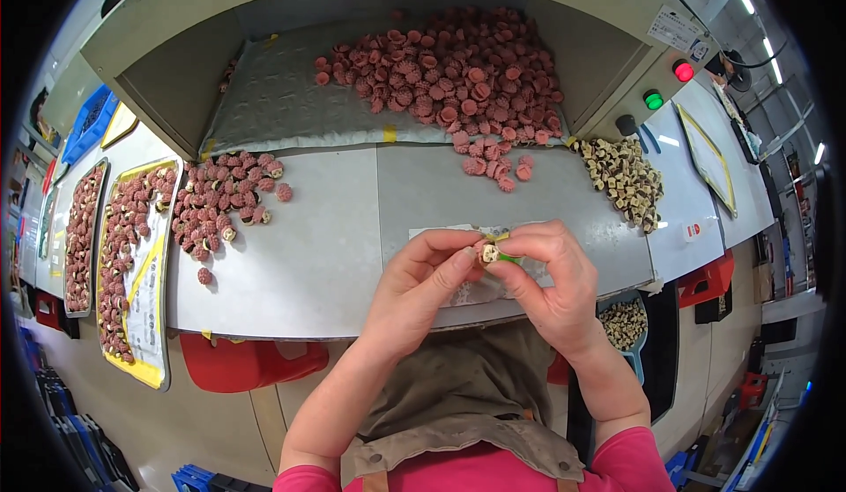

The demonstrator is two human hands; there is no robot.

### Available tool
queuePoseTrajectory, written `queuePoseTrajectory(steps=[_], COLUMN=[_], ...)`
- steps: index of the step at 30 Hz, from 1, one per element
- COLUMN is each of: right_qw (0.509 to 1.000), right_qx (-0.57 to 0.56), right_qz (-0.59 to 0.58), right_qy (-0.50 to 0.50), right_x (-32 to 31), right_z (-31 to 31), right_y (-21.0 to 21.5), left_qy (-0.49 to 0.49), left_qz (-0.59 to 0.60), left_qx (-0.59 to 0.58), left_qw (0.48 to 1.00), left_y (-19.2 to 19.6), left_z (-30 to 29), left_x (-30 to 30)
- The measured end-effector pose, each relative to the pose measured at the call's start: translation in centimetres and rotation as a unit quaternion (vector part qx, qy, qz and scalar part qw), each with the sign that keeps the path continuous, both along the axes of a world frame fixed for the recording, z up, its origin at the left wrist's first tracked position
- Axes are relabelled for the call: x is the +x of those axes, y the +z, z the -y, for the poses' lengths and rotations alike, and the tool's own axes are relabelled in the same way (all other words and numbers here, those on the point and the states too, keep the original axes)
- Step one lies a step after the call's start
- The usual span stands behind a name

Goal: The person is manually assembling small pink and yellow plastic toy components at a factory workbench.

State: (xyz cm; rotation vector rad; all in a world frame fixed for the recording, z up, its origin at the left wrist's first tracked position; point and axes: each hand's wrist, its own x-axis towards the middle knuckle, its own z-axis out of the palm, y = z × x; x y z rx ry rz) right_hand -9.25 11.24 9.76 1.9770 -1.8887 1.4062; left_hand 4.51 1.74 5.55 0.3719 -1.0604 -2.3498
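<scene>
Many pink berries lie left on the counter; right of them, the left hand's fingers are clamped on a small cream piece above a white sheet, the right hand's pinched on a green bit beside it. Close fingertip work seems the step, calling next for a steady, light hold. Farther right, a white label bears print too fine to read.

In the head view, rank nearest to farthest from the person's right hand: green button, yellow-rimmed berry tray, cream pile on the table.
1. Cream pile: just beyond the right hand, to its right.
2. Green button: farther off, upper right.
3. Yellow-rimmed berry tray: far left.
</scene>
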Motion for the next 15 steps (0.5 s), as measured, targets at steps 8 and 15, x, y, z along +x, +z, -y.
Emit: queuePoseTrajectory(steps=[8,15], right_qw=[0.996,0.988], right_qx=[0.026,0.059], right_qz=[0.079,0.140], right_qy=[0.009,0.008], right_x=[0.13,0.32], right_z=[-0.04,-0.39], right_y=[-0.14,-0.41], left_qy=[0.024,0.075], left_qz=[-0.013,-0.015], left_qx=[-0.005,-0.105], left_qw=[1.000,0.992], left_y=[-0.53,-0.67], left_z=[-0.08,-0.56], left_x=[-0.06,-0.02])
